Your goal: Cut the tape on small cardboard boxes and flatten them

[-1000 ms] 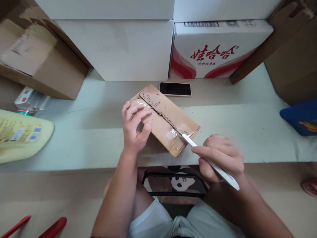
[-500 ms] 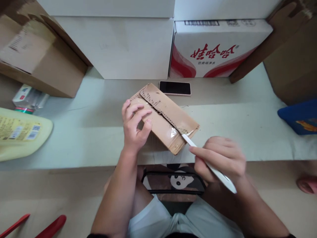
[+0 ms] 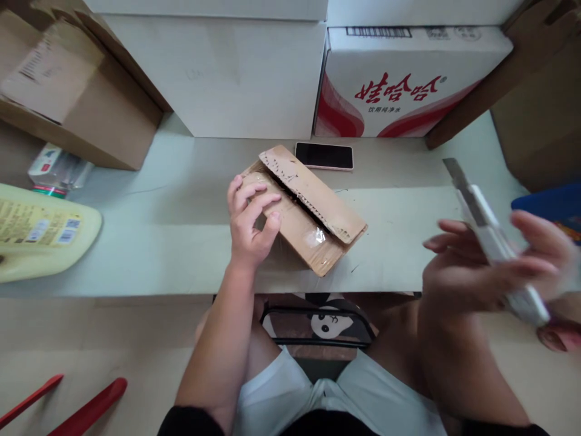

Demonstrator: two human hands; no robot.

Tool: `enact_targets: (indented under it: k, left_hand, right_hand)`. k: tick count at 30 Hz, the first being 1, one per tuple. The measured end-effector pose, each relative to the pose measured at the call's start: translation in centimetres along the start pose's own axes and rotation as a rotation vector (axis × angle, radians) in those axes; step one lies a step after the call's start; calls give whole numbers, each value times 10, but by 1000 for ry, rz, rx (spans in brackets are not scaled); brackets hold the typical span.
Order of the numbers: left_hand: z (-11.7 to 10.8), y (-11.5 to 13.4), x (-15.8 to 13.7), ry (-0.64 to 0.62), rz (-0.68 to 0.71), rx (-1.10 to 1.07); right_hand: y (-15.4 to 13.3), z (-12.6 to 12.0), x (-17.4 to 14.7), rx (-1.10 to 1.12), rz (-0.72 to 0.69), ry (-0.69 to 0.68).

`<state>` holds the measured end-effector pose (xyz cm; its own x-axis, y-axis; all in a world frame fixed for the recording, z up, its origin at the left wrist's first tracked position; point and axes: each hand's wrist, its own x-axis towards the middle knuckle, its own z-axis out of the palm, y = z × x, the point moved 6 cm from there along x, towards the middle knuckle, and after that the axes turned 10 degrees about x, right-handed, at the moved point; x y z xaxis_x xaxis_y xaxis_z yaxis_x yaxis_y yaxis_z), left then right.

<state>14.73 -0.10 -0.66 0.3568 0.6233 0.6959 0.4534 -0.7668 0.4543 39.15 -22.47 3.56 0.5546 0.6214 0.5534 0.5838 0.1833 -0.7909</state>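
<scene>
Right hand (image 3: 483, 278), motion-blurred, held a white utility knife (image 3: 488, 233), blade (image 3: 456, 172) out and pointing away from the body, well apart from the box. Left hand (image 3: 253, 227) sat loosely spread on the box's left side, thumb apart from the fingers. Cardboard box (image 3: 293, 224) lay angled mid-counter (image 3: 399, 260), top flap (image 3: 322, 197) slightly raised over a dark slit, edge ragged. Handling, best guess: light, stiff walls, flap bendy and weak at the torn edge, clear tape (image 3: 316, 237) slick. Best hold: both long sides, low, off the flap. Yellow bottle (image 3: 40, 233), far left: label codes visible, print too small to read. Phone (image 3: 324, 155) just behind box, screen dark. Back row: white-and-red carton (image 3: 408, 60) read "娃哈哈" in red, "饮用纯净水" below, barcode on top. White carton (image 3: 240, 85) beside it: faint marks, illegible.
</scene>
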Motion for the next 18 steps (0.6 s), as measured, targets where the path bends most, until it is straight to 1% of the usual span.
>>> enact_targets:
  k: [1, 2, 3, 5, 7, 9, 12, 14, 15, 16, 18]
  left_hand:
    - [0, 0, 0, -5, -3, -5]
    - [0, -1, 0, -8, -1, -11]
    - [-1, -1, 0, -7, 3, -18]
    - [-2, -3, 0, -7, 15, -37]
    - [-4, -6, 1, -17, 21, -66]
    - [-5, -10, 1, -47, 17, -107]
    - [-4, -17, 2, -101, -8, -140]
    - [-4, -20, 2, -130, -28, -131]
    - [-4, -22, 2, -141, -36, -126]
    - [-4, -22, 2, -146, -41, -123]
    - [-5, -23, 2, -139, -45, -122]
  right_hand:
    - [9, 1, 5, -46, -2, 98]
    - [19, 4, 9, -127, 20, 150]
    - [30, 11, 13, -239, 75, 140]
    - [57, 27, 17, -493, 263, -31]
    - [79, 38, 15, -654, 417, -203]
    - [92, 46, 10, -697, 509, -323]
    - [101, 54, 0, -706, 630, -468]
    - [103, 57, -6, -722, 703, -526]
    - [102, 57, -6, -735, 698, -514]
    - [98, 57, -5, -745, 655, -472]
    - [86, 57, 1, -709, 479, -341]
